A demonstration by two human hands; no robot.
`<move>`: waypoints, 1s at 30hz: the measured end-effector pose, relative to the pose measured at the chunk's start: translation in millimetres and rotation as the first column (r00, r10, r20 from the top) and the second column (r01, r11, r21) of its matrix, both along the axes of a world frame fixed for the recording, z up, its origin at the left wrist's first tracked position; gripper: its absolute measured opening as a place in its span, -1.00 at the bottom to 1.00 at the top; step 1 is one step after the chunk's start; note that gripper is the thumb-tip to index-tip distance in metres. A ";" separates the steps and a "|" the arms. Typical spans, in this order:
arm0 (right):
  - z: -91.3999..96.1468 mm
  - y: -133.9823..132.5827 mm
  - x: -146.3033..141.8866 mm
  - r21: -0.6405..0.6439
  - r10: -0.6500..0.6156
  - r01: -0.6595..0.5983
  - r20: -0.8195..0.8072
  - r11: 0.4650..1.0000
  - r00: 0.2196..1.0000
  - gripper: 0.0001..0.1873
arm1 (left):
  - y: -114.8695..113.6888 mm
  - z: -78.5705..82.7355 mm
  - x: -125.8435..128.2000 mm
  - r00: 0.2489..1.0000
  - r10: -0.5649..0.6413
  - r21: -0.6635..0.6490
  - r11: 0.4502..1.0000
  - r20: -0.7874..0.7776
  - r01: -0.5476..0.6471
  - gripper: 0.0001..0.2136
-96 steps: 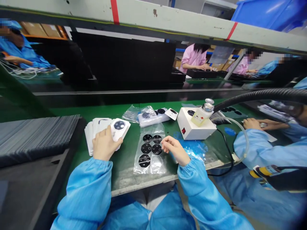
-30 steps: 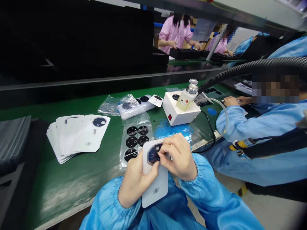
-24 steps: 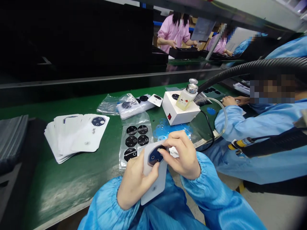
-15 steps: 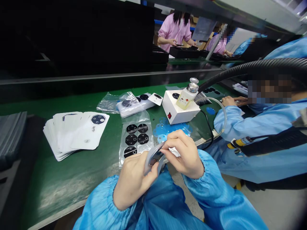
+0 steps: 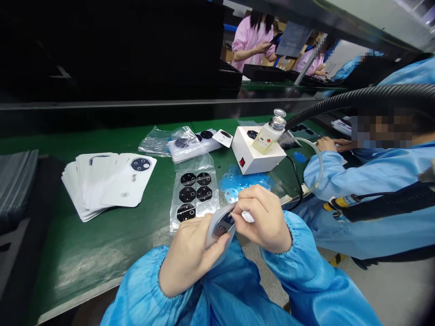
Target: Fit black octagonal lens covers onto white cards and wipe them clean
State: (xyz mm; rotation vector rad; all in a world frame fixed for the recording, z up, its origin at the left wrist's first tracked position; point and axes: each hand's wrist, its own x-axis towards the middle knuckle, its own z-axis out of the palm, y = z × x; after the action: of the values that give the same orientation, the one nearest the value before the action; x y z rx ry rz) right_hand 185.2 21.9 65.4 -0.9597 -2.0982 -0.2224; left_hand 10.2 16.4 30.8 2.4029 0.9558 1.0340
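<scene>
The left grip [image 5: 190, 256] was curled round the lower part of a white card [image 5: 217, 248], bending it, with the thumb lying across its face; the right grip [image 5: 261, 222] was pinched together at the card's upper end, its fingers on or right beside a black octagonal lens piece [image 5: 221, 227], though they hid exactly how they met it; the card sat between both hands, by the front edge of the green bench [image 5: 84, 253]; at the far left lay a stack of thin grey sheets [image 5: 16, 181]; next came a fanned pile of white cards [image 5: 98, 183], the top one printed with a dark lens shape; beyond it lay a crumpled clear plastic bag [image 5: 156, 142] beside a bagged pack of cards [image 5: 183, 149]; a clear sleeve of black octagonal pieces [image 5: 195, 197] lay just left of the hands; further right, a white box [image 5: 253, 158] with a red switch carried a small bottle [image 5: 270, 135] with a metal top; blue film scraps [image 5: 244, 181] lay in front of that box; at the right, a co-worker's blue sleeve [image 5: 340, 174] ended in a hand [image 5: 326, 145] on the bench, under a black ribbed hose [image 5: 356, 100].
</scene>
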 end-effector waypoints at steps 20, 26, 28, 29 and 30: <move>-1.3 -1.0 -3.5 0.050 -0.019 0.016 0.047 0.999 0.999 -0.90 | -1.3 6.9 1.7 0.991 0.034 -0.272 0.962 0.127 0.002 -0.83; -1.5 -3.4 -6.3 0.108 -0.043 0.032 0.100 0.994 0.994 -0.92 | -3.3 3.4 3.2 0.978 0.095 -0.409 0.913 0.187 -0.011 -0.70; -1.9 -4.3 -7.4 0.110 -0.046 0.034 0.116 0.993 0.992 -0.94 | -4.7 -0.4 4.4 0.964 0.137 -0.451 0.892 0.230 -0.020 -0.51; -2.3 -4.9 -7.9 0.109 -0.047 0.033 0.125 0.994 0.991 -0.94 | -5.3 -2.2 5.1 0.954 0.158 -0.472 0.881 0.254 -0.020 -0.41; -2.8 -5.5 -8.6 0.109 -0.047 0.032 0.134 0.993 0.990 -0.95 | -5.7 -3.8 5.6 0.945 0.174 -0.492 0.870 0.277 -0.016 -0.33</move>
State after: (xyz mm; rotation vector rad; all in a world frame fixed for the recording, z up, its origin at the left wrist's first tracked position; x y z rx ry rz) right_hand 176.7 16.3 62.6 -0.9454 -2.1687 -0.4276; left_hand 15.8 10.7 27.0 1.7350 1.0741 1.0231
